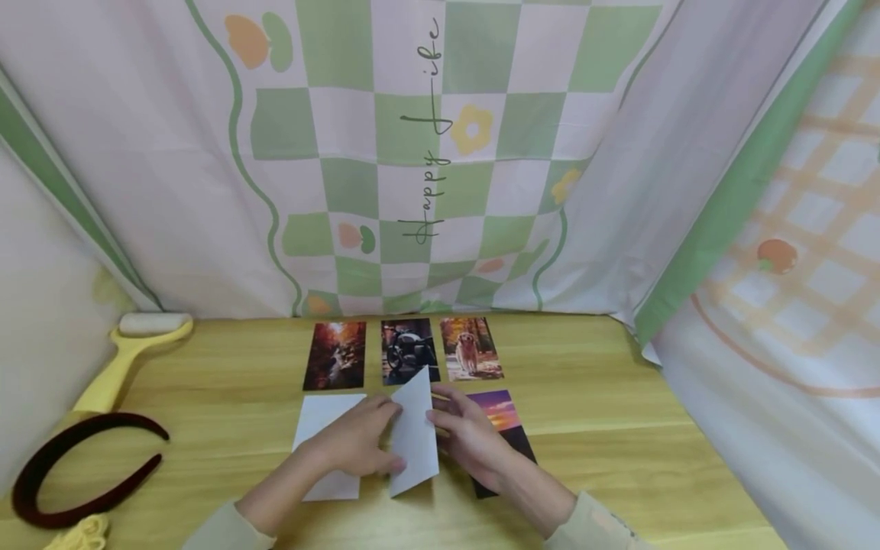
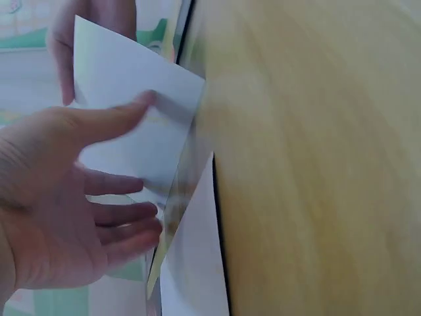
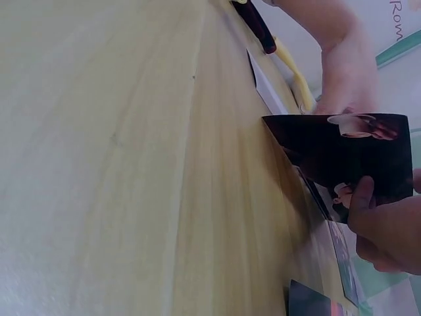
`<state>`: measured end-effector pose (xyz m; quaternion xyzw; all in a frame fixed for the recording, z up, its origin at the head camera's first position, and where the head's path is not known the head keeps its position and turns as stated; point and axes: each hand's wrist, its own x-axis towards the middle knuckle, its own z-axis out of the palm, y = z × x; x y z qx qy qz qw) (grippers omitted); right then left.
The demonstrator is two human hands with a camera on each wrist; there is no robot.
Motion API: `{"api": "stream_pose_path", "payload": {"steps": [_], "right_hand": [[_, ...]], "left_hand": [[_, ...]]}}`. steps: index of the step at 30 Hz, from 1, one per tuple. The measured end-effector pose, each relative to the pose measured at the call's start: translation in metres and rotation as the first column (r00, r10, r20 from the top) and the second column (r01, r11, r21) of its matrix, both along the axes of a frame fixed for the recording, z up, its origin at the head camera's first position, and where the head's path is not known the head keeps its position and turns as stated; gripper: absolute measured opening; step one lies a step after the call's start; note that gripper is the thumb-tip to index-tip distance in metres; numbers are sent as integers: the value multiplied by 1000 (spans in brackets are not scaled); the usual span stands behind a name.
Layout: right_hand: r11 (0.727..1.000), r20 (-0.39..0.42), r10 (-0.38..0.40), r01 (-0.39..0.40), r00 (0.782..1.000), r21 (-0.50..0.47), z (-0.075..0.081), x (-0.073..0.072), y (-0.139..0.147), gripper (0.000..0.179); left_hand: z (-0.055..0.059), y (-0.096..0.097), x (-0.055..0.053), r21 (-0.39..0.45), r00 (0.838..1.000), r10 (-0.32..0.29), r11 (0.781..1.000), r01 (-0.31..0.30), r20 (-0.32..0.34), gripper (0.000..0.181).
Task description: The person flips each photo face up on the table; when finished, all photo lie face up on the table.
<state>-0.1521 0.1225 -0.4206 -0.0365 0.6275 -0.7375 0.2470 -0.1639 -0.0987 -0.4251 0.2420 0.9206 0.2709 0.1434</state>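
A photo card point(image 1: 415, 443) stands tilted up on its edge between my two hands, its plain white back towards the left. In the right wrist view its other side point(image 3: 309, 145) shows a dark picture with a white, hat-like shape. My right hand point(image 1: 474, 439) holds the card by its right part, thumb on the picture. My left hand point(image 1: 354, 443) is at the white back, fingers loosely extended, thumb point(image 2: 122, 120) lying across it in the left wrist view. Under my left hand is a face-down white card point(image 1: 323, 412). A sunset photo point(image 1: 500, 409) lies partly beneath my right hand.
Behind the hands lie a forest photo point(image 1: 337, 355), a motorcycle photo point(image 1: 406, 351) and a dog photo point(image 1: 470, 349). At left are a yellow-handled lint roller point(image 1: 127, 351), a dark headband point(image 1: 41, 473) and yellow yarn point(image 1: 82, 535). A checked curtain point(image 1: 412, 191) backs the wooden table point(image 1: 619, 458).
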Motion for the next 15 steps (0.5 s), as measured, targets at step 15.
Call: {"api": "stream_pose_path", "payload": {"steps": [15], "right_hand": [[987, -53, 121, -115, 991, 109, 1, 4, -13, 70]], "left_hand": [[1, 7, -4, 545, 751, -43, 715, -438, 659, 80]]}}
